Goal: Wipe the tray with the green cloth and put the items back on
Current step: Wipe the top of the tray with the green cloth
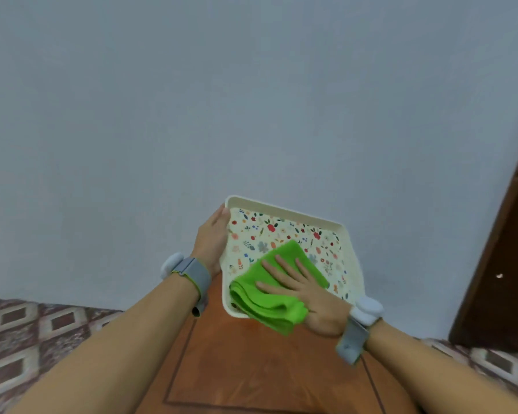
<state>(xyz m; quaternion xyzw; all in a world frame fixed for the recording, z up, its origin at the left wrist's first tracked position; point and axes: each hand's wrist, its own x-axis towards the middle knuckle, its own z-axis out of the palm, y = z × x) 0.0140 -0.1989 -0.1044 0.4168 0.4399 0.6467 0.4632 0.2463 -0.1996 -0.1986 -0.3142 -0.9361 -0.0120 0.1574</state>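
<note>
A cream tray [284, 211] with a small flower print is held tilted up above a brown wooden table [251, 369]. My left hand [211, 239] grips the tray's left rim. A folded green cloth [269, 297] lies on the tray's near half and hangs over its near edge. My right hand [305, 297] presses flat on the cloth with its fingers spread. The tray's far half is bare. No other items show.
A plain blue-grey wall [251, 100] fills the view behind the tray. A dark wooden door or frame [503, 249] stands at the right edge. Patterned maroon fabric [36, 333] lies on both sides of the table.
</note>
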